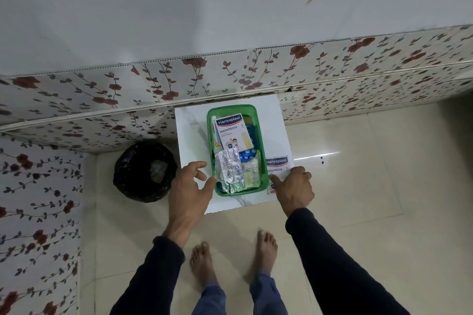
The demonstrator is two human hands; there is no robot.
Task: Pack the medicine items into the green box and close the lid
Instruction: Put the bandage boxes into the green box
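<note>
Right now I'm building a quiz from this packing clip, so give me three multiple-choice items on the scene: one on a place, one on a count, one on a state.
1. Where does the second Hansaplast box lie?
A. on the white table, right of the green box
B. inside the black bin
C. on the floor tiles

2. How many Hansaplast boxes are in view?
A. one
B. two
C. four

3. How is the green box right now?
A. lid shut
B. upside down
C. open, with items showing inside

Answers:
1. A, since it sits on the white table beside the green box's right wall, under the right hand.
2. B, since one Hansaplast box lies inside and the other outside.
3. C, since the foil strip and other items show, with no lid on it.
</note>
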